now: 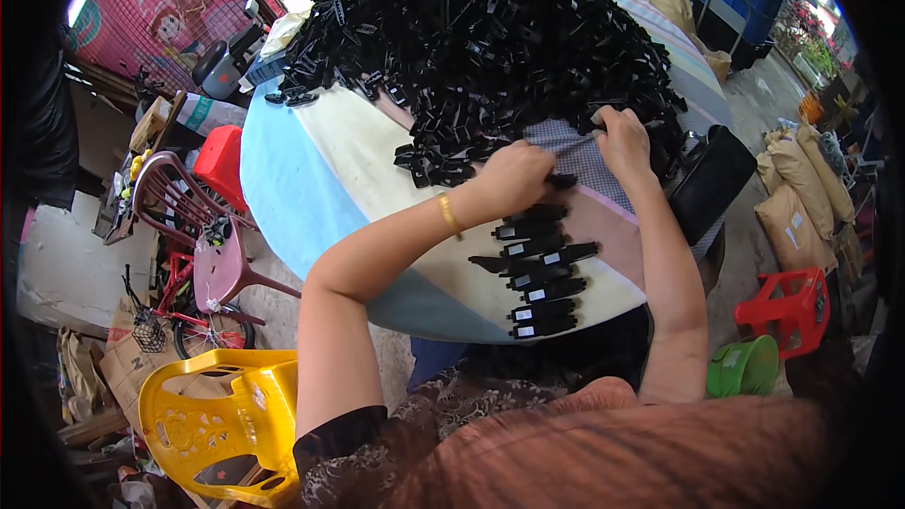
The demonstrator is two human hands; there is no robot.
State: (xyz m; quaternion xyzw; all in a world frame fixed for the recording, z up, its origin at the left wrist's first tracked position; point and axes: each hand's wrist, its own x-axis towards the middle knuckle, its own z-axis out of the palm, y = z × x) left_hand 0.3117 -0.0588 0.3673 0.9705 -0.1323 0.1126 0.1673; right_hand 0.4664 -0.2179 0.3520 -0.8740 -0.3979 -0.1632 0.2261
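Observation:
A large heap of small black plastic clip-like pieces (471, 28) covers the far part of a cloth-covered round table (311, 179). My left hand (514, 179), a gold-coloured bracelet on its wrist, is closed at the heap's near edge, and a black plastic piece (562, 181) pokes out below its fingers. To its right, my right hand (624, 143) is pinched at the rim of the heap; what lies between its fingertips is too small to make out. Nearer me runs a column of similar black pieces (542, 273), several with white labels, laid crosswise.
Beside my right forearm stands a black bag or case (713, 184) at the table edge. A yellow chair (222, 415) and a pink chair (222, 254) stand on the left. On the right are a red stool (784, 306), a green bucket (749, 368) and brown sacks (797, 226).

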